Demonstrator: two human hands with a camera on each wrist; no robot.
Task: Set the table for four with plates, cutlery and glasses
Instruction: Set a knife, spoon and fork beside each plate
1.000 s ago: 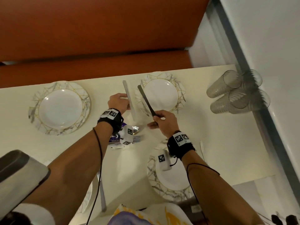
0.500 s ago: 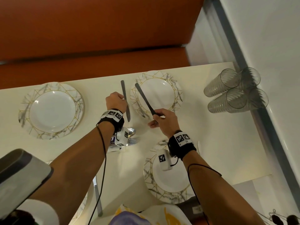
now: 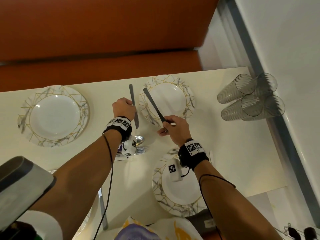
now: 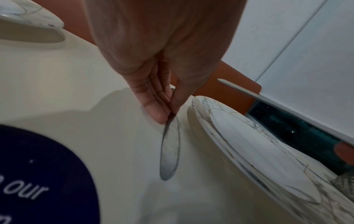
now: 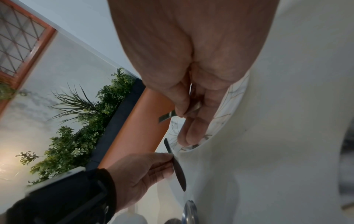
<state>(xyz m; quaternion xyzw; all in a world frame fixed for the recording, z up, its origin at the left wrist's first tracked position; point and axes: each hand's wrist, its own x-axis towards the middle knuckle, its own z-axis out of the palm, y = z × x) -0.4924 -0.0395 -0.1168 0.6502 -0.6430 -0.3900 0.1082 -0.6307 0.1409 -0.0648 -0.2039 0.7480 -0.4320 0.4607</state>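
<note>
My left hand (image 3: pixel 123 109) pinches a table knife (image 3: pixel 133 105) at its middle, just left of the far right plate (image 3: pixel 187 96); the serrated blade (image 4: pixel 170 153) points back toward me, low over the table. My right hand (image 3: pixel 174 127) grips a second knife (image 3: pixel 154 105) by one end, and it slants up over that plate's left rim. A second marbled plate (image 3: pixel 55 116) lies at the far left, a third (image 3: pixel 178 196) under my right wrist. A spoon (image 3: pixel 140 139) and a fork (image 3: pixel 142 149) lie beneath my left wrist.
Several clear ribbed glasses (image 3: pixel 249 97) lie on their sides at the table's right end by the wall. An orange bench (image 3: pixel 103 70) runs behind the cream table (image 3: pixel 233 144). A dark purple printed thing (image 4: pixel 38 174) lies under my left wrist. Green plants (image 5: pixel 76 136) stand beyond the bench.
My left hand has turned its knife from edge-on to flat and lowered it beside the far right plate. The right hand has kept its knife slanted over the plate.
</note>
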